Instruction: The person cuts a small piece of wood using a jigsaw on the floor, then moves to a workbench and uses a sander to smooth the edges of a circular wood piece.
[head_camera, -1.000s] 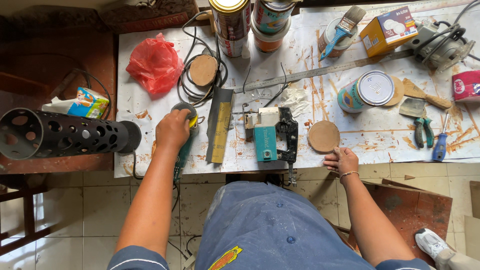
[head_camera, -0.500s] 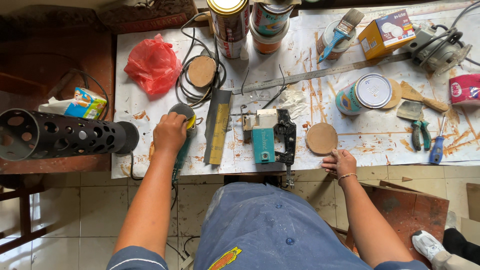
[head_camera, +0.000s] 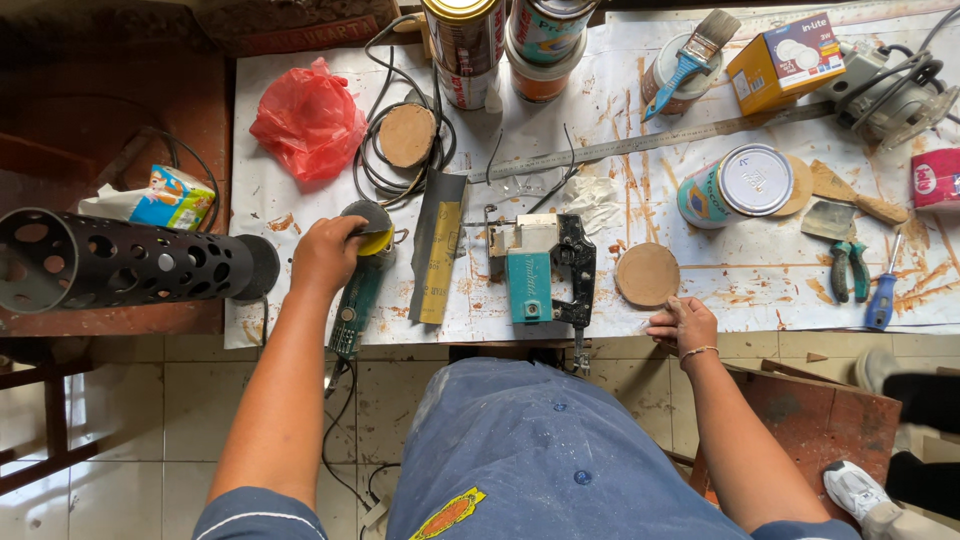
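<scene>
My left hand is closed over the head of a green angle grinder that lies on the white, paint-stained table. My right hand rests on the table's near edge, fingers curled, just below a round brown disc. Between the hands lie a folded sheet of sandpaper and a teal jigsaw.
A black perforated tube lies at the left on a wooden bench. Further back are a red plastic bag, coiled cable with another disc, paint cans, a brush, a metal ruler, a yellow box, pliers, a screwdriver.
None beyond a slight shift of the camera; both hands stay where they were. Another person's shoe and leg have come into view at the lower right.
</scene>
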